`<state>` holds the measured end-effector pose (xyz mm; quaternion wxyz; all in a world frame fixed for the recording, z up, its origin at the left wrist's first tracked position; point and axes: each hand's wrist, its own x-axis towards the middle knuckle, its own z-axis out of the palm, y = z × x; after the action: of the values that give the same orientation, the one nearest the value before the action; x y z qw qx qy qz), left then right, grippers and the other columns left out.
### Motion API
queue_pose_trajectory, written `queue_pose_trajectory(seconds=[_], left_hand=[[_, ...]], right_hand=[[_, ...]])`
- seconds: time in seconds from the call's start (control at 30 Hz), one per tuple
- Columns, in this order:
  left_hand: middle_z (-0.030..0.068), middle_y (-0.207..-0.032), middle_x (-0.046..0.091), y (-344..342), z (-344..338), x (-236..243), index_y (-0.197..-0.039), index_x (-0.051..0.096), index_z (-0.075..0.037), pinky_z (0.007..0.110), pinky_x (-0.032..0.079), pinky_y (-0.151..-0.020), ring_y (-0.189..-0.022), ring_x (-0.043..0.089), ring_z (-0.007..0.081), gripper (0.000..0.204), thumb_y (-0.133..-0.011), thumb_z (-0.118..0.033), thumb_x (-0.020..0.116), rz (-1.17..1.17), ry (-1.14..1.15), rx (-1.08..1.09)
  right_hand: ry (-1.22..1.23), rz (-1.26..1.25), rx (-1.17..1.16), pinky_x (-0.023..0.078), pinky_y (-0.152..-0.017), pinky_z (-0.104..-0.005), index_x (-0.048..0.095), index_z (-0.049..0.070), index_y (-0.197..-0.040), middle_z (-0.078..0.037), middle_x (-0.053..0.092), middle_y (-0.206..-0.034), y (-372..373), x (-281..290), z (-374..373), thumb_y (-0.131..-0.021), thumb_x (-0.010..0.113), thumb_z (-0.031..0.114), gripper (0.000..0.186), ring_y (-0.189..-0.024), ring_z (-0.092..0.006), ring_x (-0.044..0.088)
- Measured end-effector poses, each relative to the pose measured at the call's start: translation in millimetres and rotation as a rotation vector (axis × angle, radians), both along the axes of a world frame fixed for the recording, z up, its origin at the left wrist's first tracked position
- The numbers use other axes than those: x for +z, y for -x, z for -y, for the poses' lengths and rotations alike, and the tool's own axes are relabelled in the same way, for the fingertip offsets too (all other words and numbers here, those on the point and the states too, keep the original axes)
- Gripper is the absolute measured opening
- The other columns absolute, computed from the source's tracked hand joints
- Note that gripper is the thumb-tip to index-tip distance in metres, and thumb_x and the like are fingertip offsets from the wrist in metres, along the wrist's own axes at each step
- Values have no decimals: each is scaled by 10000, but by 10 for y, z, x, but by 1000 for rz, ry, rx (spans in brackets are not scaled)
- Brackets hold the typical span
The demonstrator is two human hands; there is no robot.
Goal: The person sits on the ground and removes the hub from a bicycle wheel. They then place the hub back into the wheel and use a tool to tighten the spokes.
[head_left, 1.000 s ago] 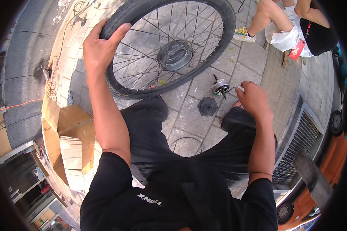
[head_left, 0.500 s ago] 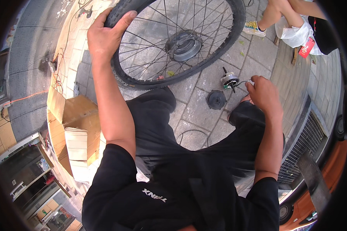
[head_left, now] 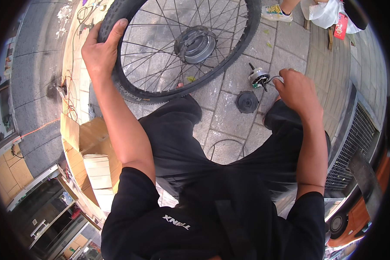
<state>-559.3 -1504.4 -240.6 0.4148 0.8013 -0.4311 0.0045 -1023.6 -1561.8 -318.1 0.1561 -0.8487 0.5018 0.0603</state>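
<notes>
My left hand (head_left: 100,53) is wrapped round the black tyre of a spoked bicycle wheel (head_left: 136,95), thumb on its inner side. At the wheel's middle sits a large round hub motor shell (head_left: 196,45). My right hand (head_left: 297,89) is closed on a dark cable (head_left: 273,79), which leads to a silver motor core (head_left: 259,76) with a black axle through it. The core is close to the paving and whether it touches is unclear. Just below it, a round black cover (head_left: 247,102) lies on the stones.
An open cardboard box (head_left: 99,171) stands at my left. Cables (head_left: 69,104) and tools lie beyond it. Another person's shoe (head_left: 276,13) and a white bag (head_left: 323,15) are at the far right. A metal grate (head_left: 351,143) lies right; a thin loop of cable (head_left: 226,141) lies between my legs.
The view has shifted a little, so the wheel and my left hand appear further left and higher. Both hands keep their grip; the core and cover stay by my right hand.
</notes>
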Motion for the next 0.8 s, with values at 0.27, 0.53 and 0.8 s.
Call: queue_pose_trajectory(seconds=[0.27,0.53,0.8], left_hand=[[258,-1228,786,-121,11,-81,-1378,697,128,379,548,-1057,-1164,736,286,909,-895,-618,887,16,52,-90],[235,-1271,775,-19,7,21,-1391,707,104,357,527,-1076,-1210,708,262,853,-919,-583,885,20,1,-73],[101,-974,786,184,25,128,-1232,764,67,337,563,-850,-907,686,156,504,-1008,-383,807,110,-8,-144]], right_hand=[[-6,25,-6,559,-883,-571,722,-14,-982,-243,746,-1014,29,-24,-30,-1022,697,315,332,-994,-469,720],[-83,-13,-27,554,-891,-573,723,-3,-1003,-244,747,-1034,-16,68,-23,-1022,699,315,320,-1031,-467,715],[-80,-21,-28,554,-888,-573,715,2,-1003,-244,742,-1038,-4,73,-35,-1025,686,314,314,-1037,-468,712]])
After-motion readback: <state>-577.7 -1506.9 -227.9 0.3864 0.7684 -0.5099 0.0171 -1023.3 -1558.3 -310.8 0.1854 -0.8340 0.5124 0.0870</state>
